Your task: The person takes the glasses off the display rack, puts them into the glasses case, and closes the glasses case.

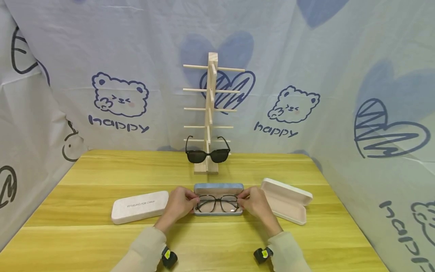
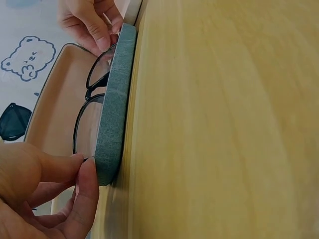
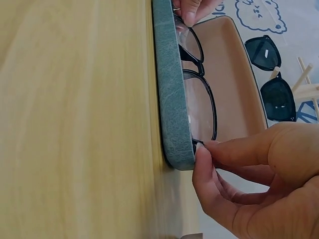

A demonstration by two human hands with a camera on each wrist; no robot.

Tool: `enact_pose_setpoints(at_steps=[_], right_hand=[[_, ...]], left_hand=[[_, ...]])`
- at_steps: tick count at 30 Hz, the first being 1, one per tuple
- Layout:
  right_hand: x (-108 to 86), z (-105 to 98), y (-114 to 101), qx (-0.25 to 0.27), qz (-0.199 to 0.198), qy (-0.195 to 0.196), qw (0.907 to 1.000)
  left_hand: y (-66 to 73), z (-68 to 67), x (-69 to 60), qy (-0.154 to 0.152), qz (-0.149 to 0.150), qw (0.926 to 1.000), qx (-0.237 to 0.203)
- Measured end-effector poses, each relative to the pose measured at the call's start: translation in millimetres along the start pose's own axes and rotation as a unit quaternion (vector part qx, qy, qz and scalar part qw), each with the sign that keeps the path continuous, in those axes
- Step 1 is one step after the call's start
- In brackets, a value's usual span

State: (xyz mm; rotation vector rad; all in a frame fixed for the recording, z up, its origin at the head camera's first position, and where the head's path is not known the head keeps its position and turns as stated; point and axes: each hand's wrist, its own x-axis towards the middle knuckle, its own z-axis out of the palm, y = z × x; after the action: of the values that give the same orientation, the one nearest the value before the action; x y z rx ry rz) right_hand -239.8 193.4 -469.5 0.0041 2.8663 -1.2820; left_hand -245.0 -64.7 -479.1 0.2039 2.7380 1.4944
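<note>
Black-framed clear glasses (image 1: 218, 199) lie across the open blue case (image 1: 219, 186), partly inside its lower half. My left hand (image 1: 179, 204) pinches the left end of the frame between thumb and fingers; my right hand (image 1: 255, 202) pinches the right end. In the left wrist view the left hand (image 2: 55, 191) is at the case's near corner, with the glasses (image 2: 76, 127) upright against the blue-green wall (image 2: 115, 99). From the right wrist view, the right hand (image 3: 259, 174) grips the frame beside the case corner (image 3: 174, 114).
A closed white case (image 1: 139, 207) lies left, an open white case (image 1: 289, 196) right. Behind stands a wooden rack (image 1: 210, 94) with several pegs, dark sunglasses (image 1: 207, 156) on its lowest part. Printed cloth (image 1: 163, 49) hangs around the wooden table (image 1: 217, 241).
</note>
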Motion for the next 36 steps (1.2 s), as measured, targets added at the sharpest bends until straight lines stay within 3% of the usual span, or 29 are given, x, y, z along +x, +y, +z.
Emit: enact_pose_setpoints(at_steps=[11,16,20,29,36], right_hand=[[-1.3,-7,0,-0.013,-0.011,-0.008,0.9998],[-3.0,-24,-4,-0.026,0.016,-0.022,0.9993],[-2.3,-36,-7,0.007,0.039,-0.019,0.9990],[3.4,-28,-12,0.039,0.042,-0.056,0.9968],[6.6,-23,-14,0.038,0.056,-0.074,0.9950]], left_hand=[[2.4,-3.2,-0.9,-0.002,-0.009,1.0000,0.002],[4.5,-11.2,0.1,0.008,-0.022,0.9997,0.012],[8.4,-18.6,3.3,0.013,-0.034,0.9993,0.006],[14.8,-18.8,8.1,-0.061,-0.067,0.9943,-0.055],[12.8,-15.2,7.8,-0.070,-0.076,0.9935,-0.048]])
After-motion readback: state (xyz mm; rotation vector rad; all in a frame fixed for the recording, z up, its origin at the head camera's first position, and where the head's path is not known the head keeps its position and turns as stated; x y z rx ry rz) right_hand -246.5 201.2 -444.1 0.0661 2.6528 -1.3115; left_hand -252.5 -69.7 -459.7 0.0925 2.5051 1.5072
